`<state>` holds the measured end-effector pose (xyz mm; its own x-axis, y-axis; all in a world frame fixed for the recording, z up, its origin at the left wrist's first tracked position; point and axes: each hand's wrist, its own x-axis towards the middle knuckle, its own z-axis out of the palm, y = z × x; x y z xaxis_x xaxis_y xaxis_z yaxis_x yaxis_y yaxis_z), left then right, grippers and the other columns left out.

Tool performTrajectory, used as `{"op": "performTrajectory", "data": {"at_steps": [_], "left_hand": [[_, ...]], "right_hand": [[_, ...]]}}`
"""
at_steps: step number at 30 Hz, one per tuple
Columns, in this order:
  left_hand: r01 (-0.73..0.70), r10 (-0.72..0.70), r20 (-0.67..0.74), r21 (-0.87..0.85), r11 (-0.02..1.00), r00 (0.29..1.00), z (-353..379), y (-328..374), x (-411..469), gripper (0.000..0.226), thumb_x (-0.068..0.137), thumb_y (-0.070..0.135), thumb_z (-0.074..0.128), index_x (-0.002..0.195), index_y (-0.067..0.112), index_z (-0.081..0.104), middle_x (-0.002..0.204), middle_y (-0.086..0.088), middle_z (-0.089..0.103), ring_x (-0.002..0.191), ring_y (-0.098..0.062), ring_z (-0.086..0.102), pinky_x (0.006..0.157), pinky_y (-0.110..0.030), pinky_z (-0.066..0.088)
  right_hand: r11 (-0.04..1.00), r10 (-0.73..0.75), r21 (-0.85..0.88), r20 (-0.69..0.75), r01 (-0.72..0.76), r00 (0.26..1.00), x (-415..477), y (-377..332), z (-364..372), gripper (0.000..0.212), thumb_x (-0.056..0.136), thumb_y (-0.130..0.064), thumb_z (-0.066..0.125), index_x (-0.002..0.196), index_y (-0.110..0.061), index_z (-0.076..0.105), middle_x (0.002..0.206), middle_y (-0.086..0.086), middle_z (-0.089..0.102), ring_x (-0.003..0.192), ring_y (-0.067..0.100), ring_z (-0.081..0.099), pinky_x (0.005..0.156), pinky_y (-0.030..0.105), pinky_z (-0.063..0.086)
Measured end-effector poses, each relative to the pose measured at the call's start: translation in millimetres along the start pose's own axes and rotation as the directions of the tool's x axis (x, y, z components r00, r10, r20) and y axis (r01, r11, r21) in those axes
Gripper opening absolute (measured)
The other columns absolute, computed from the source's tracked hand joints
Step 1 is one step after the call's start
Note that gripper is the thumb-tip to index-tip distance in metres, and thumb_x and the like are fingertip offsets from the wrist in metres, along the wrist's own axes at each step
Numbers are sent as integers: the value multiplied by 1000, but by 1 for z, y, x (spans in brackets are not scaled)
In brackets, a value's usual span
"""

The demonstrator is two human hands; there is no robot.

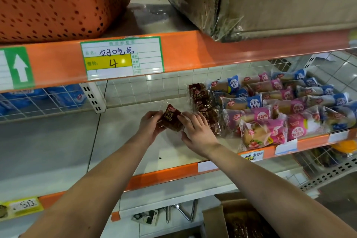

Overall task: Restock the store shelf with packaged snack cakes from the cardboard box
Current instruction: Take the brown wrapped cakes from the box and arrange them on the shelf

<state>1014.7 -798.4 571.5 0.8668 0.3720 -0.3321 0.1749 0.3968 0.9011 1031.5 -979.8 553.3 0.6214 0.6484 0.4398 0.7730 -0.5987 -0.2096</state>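
Dark brown plastic-wrapped snack cake (171, 118) gripped by both hands: left hand (152, 124) on left edge, right hand (196, 131) on right edge. Held low over grey shelf (135, 141), corner tilted far. Row of matching brown packs (204, 106) just right; right hand nearer.

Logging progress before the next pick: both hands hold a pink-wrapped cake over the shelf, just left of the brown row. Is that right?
Not quite. The head view shows the cake in the left hand and right hand is brown-wrapped, not pink; the pink packs lie farther right. It is over the shelf, just left of the brown row.
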Motion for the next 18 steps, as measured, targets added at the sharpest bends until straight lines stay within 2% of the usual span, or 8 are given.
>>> {"op": "performTrajectory", "data": {"at_steps": [3, 5, 8, 10, 13, 16, 18], "left_hand": [[-19, 15, -79, -56, 998, 997, 3, 2, 1, 11, 95, 11, 52, 85, 9, 52, 85, -12, 61, 83, -25, 61, 64, -33, 53], [-37, 25, -86, -139, 990, 996, 7, 7, 2, 13, 96, 8, 50, 83, 9, 50, 84, -12, 59, 81, -25, 60, 70, -37, 53], [-49, 53, 10, -213, 976, 999, 21, 17, -2, 16, 96, 3, 47, 81, 8, 50, 81, -13, 60, 76, -26, 60, 72, -40, 51], [-34, 55, 103, -195, 980, 993, 33, 18, -4, 17, 94, 0, 48, 79, 7, 52, 77, -12, 63, 75, -26, 62, 69, -38, 53], [27, 8, 219, -155, 988, 976, 50, 14, -10, 22, 92, -4, 47, 74, 7, 50, 66, -8, 66, 72, -25, 64, 66, -35, 55], [54, -8, 266, -167, 984, 964, 61, 9, -14, 25, 88, -14, 46, 74, 6, 50, 75, -13, 65, 79, -27, 65, 79, -40, 55], [0, 11, 238, -46, 999, 971, 65, 6, -15, 24, 86, -14, 49, 77, 8, 53, 77, -9, 66, 80, -22, 65, 85, -37, 50]], "right_hand": [[1000, -15, -12, 12, 15, 1000, -4, 4, -2, 49, 86, -31, 42, 131, -11, 43, 127, 14, 53, 119, 32, 50, 106, 56, 37], [993, 79, 91, -21, -76, 997, 0, 4, -10, 56, 88, -37, 44, 136, -9, 40, 131, 16, 50, 122, 32, 46, 106, 53, 39], [957, 233, 189, -48, -221, 971, 12, 6, -26, 78, 86, -47, 57, 147, -6, 30, 141, 15, 40, 132, 30, 35, 114, 44, 27], [970, 217, 120, -28, -212, 976, 20, 10, -35, 85, 82, -47, 66, 148, -8, 28, 143, 13, 39, 133, 28, 30, 117, 45, 23], [982, 188, 2, 21, -189, 982, 22, 21, -49, 76, 83, -43, 68, 146, -13, 36, 141, 10, 46, 131, 30, 36, 113, 49, 28], [967, 242, -98, 62, -236, 968, 18, 38, -69, 72, 88, -43, 63, 148, -21, 32, 146, 2, 42, 136, 25, 30, 114, 42, 19], [943, 320, -116, 48, -313, 946, 14, 48, -83, 69, 89, -36, 62, 148, -23, 30, 148, -1, 38, 139, 22, 25, 116, 39, 13]]}}
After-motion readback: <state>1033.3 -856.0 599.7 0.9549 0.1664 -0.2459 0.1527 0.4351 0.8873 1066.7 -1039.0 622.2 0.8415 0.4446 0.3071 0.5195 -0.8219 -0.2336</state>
